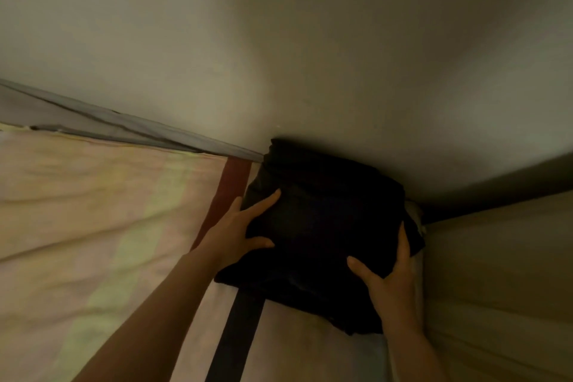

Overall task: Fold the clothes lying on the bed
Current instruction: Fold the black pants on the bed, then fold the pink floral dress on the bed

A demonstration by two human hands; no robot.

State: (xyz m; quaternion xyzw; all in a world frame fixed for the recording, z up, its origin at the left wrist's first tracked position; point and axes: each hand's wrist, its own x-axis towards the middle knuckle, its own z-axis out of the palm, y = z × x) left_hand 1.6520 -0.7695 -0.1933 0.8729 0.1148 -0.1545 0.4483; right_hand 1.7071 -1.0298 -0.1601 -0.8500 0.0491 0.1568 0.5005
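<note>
Both forearms reach in from below, and the left hand point(238, 231) has its thumb and straight fingers spread over the near-left corner of the folded black bundle point(322, 226), while the right hand point(392, 274) cups the right edge, thumb on top, fingers wrapped round the side. That bundle sits on the striped bedsheet point(108, 211), tucked into the corner against the wall point(310, 56). Risk, I'd say: shove it harder and the layers could bunch against the wall and spill open. Arms are stretched well forward, wrists low.
</note>
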